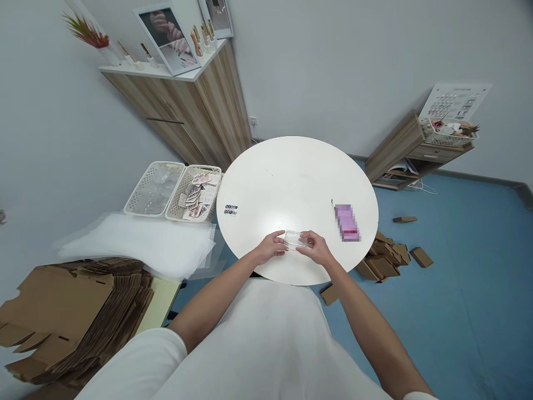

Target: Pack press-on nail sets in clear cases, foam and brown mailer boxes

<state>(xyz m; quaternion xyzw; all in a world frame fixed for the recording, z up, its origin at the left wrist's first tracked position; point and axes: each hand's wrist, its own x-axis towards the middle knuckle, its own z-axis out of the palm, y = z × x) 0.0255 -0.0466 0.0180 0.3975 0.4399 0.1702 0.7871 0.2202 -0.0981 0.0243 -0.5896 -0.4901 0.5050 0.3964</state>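
Observation:
Near the front edge of the round white table, a small clear plastic box is between my two hands. My left hand has its fingers at the box's left end. My right hand grips the right end between thumb and fingers. To the left on the table lies a small sheet of dark nail pieces. At the right lies a pixelated purple item, with a tiny dark object beside it.
White baskets with clear plastic pieces and printed cards stand left of the table. Translucent sheets and flat cardboard lie nearer. Brown boxes lie on the floor at the right. Wooden cabinets stand behind.

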